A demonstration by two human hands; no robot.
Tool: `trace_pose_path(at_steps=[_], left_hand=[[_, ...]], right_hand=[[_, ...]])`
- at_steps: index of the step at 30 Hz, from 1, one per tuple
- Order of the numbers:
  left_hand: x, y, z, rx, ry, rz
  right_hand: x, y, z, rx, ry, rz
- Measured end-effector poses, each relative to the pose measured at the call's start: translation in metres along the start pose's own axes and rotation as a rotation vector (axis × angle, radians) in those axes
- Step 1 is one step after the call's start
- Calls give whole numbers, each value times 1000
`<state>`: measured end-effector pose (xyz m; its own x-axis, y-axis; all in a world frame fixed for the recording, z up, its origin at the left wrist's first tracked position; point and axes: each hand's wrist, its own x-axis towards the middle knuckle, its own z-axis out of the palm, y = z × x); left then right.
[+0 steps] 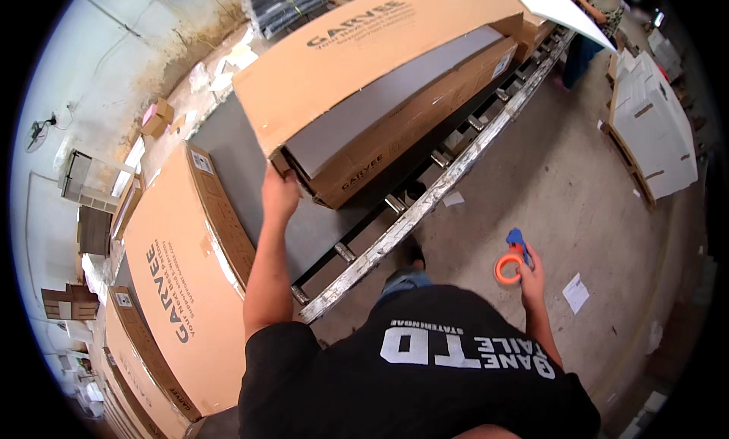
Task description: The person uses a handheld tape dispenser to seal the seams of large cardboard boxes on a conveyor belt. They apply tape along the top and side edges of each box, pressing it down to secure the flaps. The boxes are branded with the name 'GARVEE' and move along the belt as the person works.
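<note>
a printed brown carton (178, 272) lies left of the left grip (282, 195), which is clasped on the near corner of an open cardboard carton (342, 67) reaching up and right along a roller conveyor (418, 210). well right, the right grip (531, 272) is clamped around a blue tape dispenser (515, 236) with an orange roll (499, 274); firm, squared edges would suit best.

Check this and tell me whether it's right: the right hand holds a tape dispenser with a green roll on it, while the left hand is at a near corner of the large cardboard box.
Not quite: the roll is orange, not green, as the head view shows. The right hand does hold the tape dispenser, and the left hand is at a near corner of the large cardboard box.
</note>
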<state>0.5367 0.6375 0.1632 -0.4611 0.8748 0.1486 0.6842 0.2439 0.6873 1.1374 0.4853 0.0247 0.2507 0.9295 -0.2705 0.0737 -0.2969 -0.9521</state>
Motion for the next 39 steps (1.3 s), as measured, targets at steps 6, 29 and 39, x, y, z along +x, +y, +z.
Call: trace_pose_path(at_steps=[6, 29, 39], left_hand=[[-37, -20, 16, -99, -17, 65], [-128, 60, -42, 594, 421, 338], [7, 149, 100, 723, -392, 195]], right_hand=[[23, -71, 26, -40, -149, 51], [304, -298, 59, 262, -204, -258], [491, -416, 119, 398, -308, -547]])
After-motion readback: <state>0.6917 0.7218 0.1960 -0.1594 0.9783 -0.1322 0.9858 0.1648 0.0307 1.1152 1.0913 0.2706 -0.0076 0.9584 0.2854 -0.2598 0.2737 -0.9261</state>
